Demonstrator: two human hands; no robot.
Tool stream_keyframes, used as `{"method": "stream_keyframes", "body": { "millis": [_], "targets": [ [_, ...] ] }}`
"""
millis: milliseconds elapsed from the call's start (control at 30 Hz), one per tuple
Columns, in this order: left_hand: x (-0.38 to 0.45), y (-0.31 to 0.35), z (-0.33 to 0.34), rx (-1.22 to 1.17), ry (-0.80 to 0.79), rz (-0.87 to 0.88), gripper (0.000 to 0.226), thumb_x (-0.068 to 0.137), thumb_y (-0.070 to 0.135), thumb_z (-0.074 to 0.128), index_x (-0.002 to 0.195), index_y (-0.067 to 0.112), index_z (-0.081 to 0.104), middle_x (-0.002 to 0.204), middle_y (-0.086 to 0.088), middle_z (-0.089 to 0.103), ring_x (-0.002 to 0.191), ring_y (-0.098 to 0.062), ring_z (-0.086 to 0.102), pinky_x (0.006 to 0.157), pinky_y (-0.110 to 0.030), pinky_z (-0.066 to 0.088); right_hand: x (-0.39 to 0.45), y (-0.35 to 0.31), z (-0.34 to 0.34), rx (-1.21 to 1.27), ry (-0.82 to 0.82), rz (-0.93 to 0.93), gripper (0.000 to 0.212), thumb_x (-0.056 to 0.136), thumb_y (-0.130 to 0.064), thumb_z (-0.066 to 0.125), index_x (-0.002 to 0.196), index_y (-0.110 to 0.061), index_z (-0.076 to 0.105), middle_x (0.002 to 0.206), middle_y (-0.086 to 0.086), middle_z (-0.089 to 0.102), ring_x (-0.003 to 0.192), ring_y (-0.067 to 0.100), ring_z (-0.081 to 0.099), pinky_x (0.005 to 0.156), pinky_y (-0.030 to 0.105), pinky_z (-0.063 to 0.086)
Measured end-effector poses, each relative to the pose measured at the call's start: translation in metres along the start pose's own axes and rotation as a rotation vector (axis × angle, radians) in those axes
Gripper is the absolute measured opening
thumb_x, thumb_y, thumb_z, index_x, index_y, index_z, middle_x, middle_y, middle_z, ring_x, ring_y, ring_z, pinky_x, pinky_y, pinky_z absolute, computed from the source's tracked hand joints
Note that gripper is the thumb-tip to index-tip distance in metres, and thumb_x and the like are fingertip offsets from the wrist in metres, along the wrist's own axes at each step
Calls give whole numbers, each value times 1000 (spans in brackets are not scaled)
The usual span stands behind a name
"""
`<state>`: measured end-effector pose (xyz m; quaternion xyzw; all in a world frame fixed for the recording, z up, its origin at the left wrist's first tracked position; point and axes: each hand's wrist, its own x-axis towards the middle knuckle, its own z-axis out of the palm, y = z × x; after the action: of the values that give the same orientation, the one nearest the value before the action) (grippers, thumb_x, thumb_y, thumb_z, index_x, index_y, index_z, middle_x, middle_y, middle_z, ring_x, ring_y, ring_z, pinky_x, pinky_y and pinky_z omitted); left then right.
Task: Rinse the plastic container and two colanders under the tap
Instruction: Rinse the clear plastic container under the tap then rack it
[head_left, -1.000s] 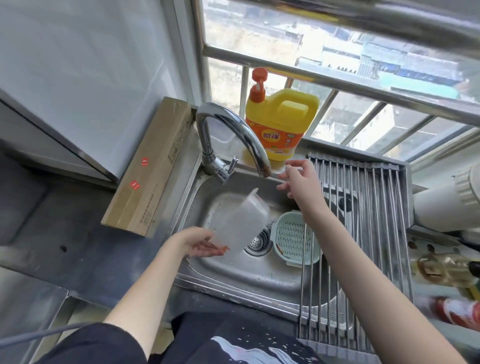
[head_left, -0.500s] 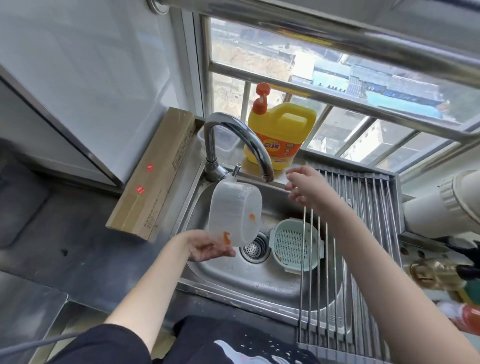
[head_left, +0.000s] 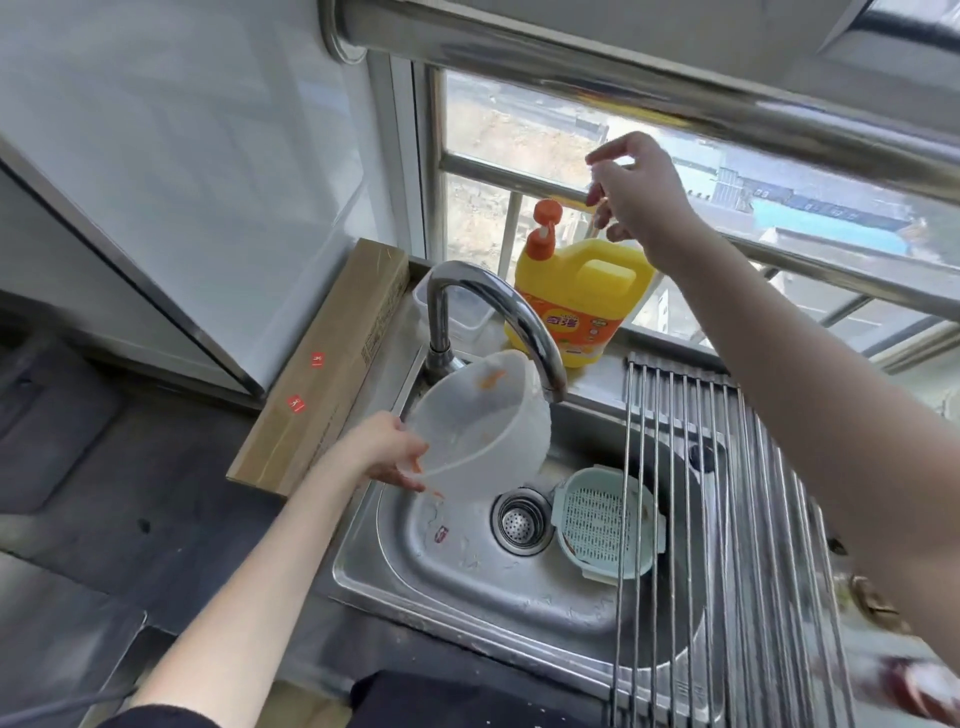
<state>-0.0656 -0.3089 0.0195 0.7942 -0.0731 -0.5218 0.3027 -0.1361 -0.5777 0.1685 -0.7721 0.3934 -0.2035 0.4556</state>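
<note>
My left hand (head_left: 387, 451) grips the rim of a clear plastic container (head_left: 478, 431), tilted under the curved steel tap (head_left: 498, 317). Orange scraps stick to its inside. No water stream shows. A pale green colander (head_left: 605, 525) lies in the steel sink (head_left: 457, 577), right of the drain (head_left: 521, 521). I see only this one colander. My right hand (head_left: 634, 197) is raised in the air above the yellow detergent bottle, fingers loosely bent, holding nothing.
A yellow detergent bottle (head_left: 576, 306) with an orange pump stands on the sill behind the tap. A roll-up steel drying rack (head_left: 727, 519) covers the sink's right part. A long cardboard box (head_left: 332, 364) leans at the left. A clear tub (head_left: 462, 312) sits behind the tap.
My right hand has lifted from beside the tap spout up to above the detergent bottle. My left hand has raised the container closer under the spout.
</note>
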Motion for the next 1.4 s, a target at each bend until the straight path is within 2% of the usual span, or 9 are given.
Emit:
{"method": "stream_keyframes", "body": {
  "millis": [133, 367, 500, 600, 900, 1000, 1233, 1300, 1400],
  "targets": [
    [0, 8, -10, 162, 40, 52, 11, 89, 6, 48, 79, 4, 49, 75, -19, 59, 40, -22, 63, 34, -23, 48, 13, 4, 12, -49, -47, -29, 24, 90, -10, 42, 112, -12, 51, 76, 3, 58, 53, 12, 49, 41, 21, 39],
    [-9, 14, -34, 305, -116, 79, 6, 88, 4, 41, 91, 1, 46, 89, -31, 65, 71, -39, 71, 54, -36, 60, 29, 16, 14, -72, -84, -23, 23, 92, -14, 43, 113, -13, 52, 77, 4, 58, 55, 13, 48, 43, 21, 39],
    [-23, 32, -13, 334, -221, 159, 25, 86, 0, 35, 103, -12, 50, 79, -38, 65, 61, -34, 70, 47, -29, 56, 38, 19, 17, -86, -57, -83, 21, 93, -15, 44, 113, -12, 53, 79, 2, 58, 59, 10, 50, 46, 19, 40],
    [-24, 56, 8, 184, -273, 248, 14, 89, 3, 38, 95, -3, 49, 71, -31, 65, 53, -29, 68, 41, -24, 51, 47, 18, 25, -158, -44, -150, 22, 96, -23, 45, 114, -12, 53, 89, 2, 59, 72, 11, 54, 59, 23, 44],
    [-7, 102, 23, -127, -190, 419, 14, 90, 2, 37, 84, 0, 50, 53, -16, 60, 38, -23, 59, 34, -20, 41, 72, 2, 66, -464, -450, -155, 52, 100, -48, 28, 117, -9, 58, 113, 12, 64, 68, 13, 48, 60, 26, 40],
    [-5, 105, 23, -135, -162, 462, 21, 87, -1, 35, 74, -1, 51, 46, -13, 57, 34, -22, 56, 33, -18, 38, 75, 0, 74, -637, -562, -142, 64, 100, -52, 17, 121, -10, 61, 112, 7, 62, 90, 19, 51, 77, 28, 36],
    [4, 103, 17, -162, -138, 483, 21, 86, 7, 40, 81, -6, 56, 54, -24, 57, 35, -26, 55, 33, -20, 38, 81, 25, 85, -735, -528, -81, 93, 80, -81, 2, 116, -20, 63, 100, 7, 64, 95, 27, 61, 89, 43, 44],
    [4, 105, 15, -145, -122, 477, 21, 86, 4, 40, 75, -4, 56, 51, -22, 56, 35, -26, 55, 33, -19, 38, 79, 32, 90, -805, -513, -99, 97, 74, -84, -3, 117, -25, 61, 109, 5, 63, 105, 28, 57, 100, 53, 37],
    [1, 108, 12, -118, -104, 486, 24, 88, 4, 39, 70, 0, 54, 49, -20, 56, 34, -24, 54, 33, -19, 37, 81, 28, 86, -800, -508, -78, 92, 79, -81, -1, 124, -26, 57, 126, 4, 58, 115, 27, 53, 102, 51, 34]
  ]
}}
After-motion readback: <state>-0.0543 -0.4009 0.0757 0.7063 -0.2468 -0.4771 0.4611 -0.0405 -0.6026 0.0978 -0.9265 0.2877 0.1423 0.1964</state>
